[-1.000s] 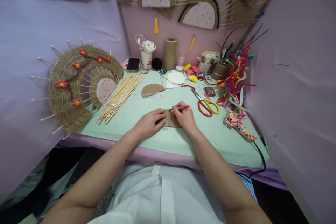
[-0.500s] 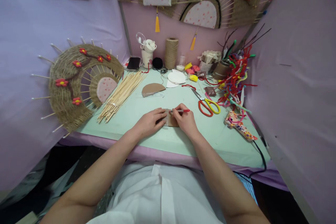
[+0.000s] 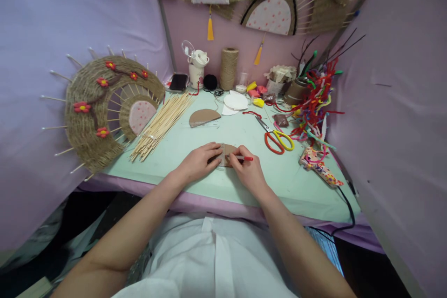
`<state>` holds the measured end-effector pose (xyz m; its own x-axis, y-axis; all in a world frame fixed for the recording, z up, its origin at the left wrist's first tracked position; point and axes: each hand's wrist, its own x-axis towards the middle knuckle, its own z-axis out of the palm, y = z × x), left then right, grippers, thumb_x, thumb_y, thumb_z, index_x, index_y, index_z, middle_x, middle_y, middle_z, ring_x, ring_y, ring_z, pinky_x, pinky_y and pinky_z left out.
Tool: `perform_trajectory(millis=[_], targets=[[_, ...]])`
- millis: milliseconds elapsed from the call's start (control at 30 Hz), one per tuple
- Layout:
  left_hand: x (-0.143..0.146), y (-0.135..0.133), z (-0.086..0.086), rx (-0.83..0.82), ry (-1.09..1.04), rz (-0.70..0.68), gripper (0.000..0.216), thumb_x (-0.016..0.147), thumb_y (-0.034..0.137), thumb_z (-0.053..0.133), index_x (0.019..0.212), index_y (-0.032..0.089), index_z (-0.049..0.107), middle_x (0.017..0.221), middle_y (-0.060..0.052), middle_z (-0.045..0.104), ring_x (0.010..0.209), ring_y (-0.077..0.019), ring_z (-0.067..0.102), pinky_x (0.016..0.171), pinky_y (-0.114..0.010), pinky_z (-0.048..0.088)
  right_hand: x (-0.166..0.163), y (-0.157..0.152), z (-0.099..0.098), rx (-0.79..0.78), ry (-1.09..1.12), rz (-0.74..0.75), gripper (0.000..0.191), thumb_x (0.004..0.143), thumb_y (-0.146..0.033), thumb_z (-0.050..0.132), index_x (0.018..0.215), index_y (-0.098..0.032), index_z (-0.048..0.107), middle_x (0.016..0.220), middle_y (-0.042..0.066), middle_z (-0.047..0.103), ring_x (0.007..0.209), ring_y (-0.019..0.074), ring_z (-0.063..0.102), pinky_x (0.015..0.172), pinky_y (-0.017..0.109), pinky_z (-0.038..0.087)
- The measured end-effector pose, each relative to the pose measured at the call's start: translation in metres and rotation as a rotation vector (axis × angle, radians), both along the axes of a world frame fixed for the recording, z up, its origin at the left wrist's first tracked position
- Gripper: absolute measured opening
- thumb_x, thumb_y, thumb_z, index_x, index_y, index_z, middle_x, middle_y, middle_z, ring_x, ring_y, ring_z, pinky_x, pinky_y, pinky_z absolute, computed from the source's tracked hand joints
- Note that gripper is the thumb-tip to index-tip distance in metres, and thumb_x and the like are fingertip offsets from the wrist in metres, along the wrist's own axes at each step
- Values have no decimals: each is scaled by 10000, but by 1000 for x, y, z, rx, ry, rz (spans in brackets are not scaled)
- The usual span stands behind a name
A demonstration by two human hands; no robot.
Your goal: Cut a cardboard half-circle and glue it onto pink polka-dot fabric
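Brown cardboard, a small rounded piece, lies flat on the pale green table at the near middle, and the person's two hands meet over it; the left hand presses down with fingers spread, pinning a clear ruler across the cardboard's left edge; the right hand is closed in a writing grip on a red pen, its tip touching the cardboard beside the ruler. Since a second ago the right hand has slid toward the person along the ruler, and the pen — earlier angled up at the cardboard's far edge — now lies nearly level over its middle, which suggests a line being ruled down the piece. Right of the cardboard rest red-and-yellow scissors, well apart; beyond them a tangle of coloured pipe cleaners. Left of the cardboard a bundle of bamboo sticks fans out, near a woven twine fan propped at the table's edge; behind, a second cardboard half-circle and a twine spool.
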<state>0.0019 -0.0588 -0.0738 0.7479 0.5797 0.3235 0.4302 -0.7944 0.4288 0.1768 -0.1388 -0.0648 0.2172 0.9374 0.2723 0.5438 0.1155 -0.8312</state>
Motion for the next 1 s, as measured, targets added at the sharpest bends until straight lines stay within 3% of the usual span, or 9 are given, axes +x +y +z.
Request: perform_trajectory(millis=[400, 533, 700, 867, 1000], targets=[[0, 0, 0, -5, 21, 14, 376, 924, 304, 491, 1245, 170, 633, 1353, -94, 591, 1292, -239, 514, 1079, -398, 439, -6, -24, 2, -57, -41, 50, 176, 864, -326, 506, 718, -228, 494, 619, -34, 563, 529, 132, 487, 553, 245, 364], [-1, 1, 0, -6, 29, 9, 387, 928, 308, 488, 1251, 147, 628, 1355, -104, 589, 1295, -248, 510, 1073, -398, 445, -6, -34, 11, -92, 33, 52, 186, 847, -306, 514, 680, -225, 502, 574, -34, 558, 514, 133, 498, 529, 242, 364], [0, 0, -1, -8, 5, 21, 382, 929, 307, 485, 1254, 165, 628, 1341, -105, 600, 1282, -244, 523, 1069, -411, 449, 4, -42, 24, -5, 136, -19, 179, 876, -313, 522, 721, -225, 536, 611, -28, 581, 555, 136, 540, 537, 237, 403], [-1, -1, 0, -21, -38, 34, 380, 927, 331, 478, 1232, 179, 645, 1339, -105, 602, 1264, -244, 540, 1070, -420, 452, 14, -35, 4, 96, 87, 10, 244, 958, -350, 450, 1115, -232, 594, 926, 48, 712, 833, 190, 663, 760, 310, 501], [-4, -1, 2, -54, -139, 92, 377, 922, 354, 494, 1228, 197, 648, 1355, -87, 592, 1280, -231, 529, 1099, -412, 419, 15, -31, -18, 145, -72, 20, 227, 973, -317, 440, 1088, -235, 618, 1076, 74, 694, 1019, 217, 629, 893, 368, 480]])
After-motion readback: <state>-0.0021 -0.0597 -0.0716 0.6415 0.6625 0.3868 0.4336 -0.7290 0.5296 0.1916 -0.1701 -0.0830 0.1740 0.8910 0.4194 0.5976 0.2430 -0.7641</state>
